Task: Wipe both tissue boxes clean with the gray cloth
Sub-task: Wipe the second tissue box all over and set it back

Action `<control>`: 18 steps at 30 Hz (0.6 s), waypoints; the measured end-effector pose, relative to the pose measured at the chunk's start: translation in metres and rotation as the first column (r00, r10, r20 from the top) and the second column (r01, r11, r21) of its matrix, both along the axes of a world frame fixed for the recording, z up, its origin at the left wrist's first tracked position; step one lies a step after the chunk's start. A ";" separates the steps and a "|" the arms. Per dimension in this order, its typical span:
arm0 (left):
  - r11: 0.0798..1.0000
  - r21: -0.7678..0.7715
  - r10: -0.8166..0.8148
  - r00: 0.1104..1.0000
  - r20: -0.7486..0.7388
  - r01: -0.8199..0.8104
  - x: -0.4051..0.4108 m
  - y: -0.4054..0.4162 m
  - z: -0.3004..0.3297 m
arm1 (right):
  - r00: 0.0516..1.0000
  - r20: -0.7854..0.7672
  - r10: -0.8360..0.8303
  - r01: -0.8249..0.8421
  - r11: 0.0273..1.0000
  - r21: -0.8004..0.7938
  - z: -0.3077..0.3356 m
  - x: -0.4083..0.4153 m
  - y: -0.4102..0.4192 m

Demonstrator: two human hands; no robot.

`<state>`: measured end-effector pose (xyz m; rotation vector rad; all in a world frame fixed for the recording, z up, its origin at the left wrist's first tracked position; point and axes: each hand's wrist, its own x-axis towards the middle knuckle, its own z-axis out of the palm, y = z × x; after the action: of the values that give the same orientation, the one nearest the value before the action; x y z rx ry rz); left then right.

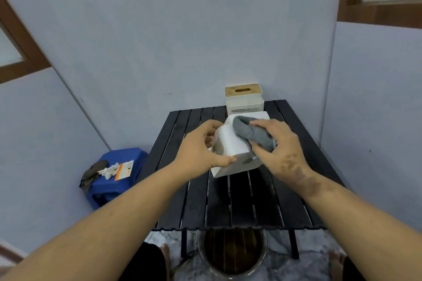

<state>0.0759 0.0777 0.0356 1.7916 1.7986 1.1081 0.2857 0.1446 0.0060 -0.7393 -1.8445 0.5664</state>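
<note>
Both tissue boxes (235, 143) (244, 98) show no legible writing

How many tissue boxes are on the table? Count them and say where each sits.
2. A white box mid-table, held by the left hand; a wooden-lidded box at the far edge. None looks hidden.

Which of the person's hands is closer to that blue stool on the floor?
Left. The left hand grips the white tissue box's side facing the blue stool. The right hand holds the gray cloth on the box's far side.
</note>
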 end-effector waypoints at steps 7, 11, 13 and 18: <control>0.988 0.070 0.126 0.979 0.160 -0.139 0.000 -0.012 -0.026 | 0.995 0.089 0.054 -0.058 0.997 0.048 0.005 -0.036 -0.010; 0.984 0.053 0.149 0.950 0.275 -0.170 -0.002 -0.013 -0.034 | 0.998 0.066 0.021 -0.018 0.999 -0.043 0.016 -0.028 0.013; 0.984 0.043 0.153 0.942 0.300 -0.174 -0.002 -0.011 -0.036 | 0.991 0.045 -0.122 0.128 0.982 -0.140 0.021 -0.021 0.029; 0.982 0.052 0.154 0.923 0.353 -0.184 0.002 -0.009 -0.042 | 0.988 0.150 0.024 -0.021 1.000 -0.021 0.022 -0.054 -0.002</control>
<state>0.0778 0.0683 -0.0068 1.3896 1.7329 1.4839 0.2316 0.1427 0.0280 -0.7930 -1.9909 0.5566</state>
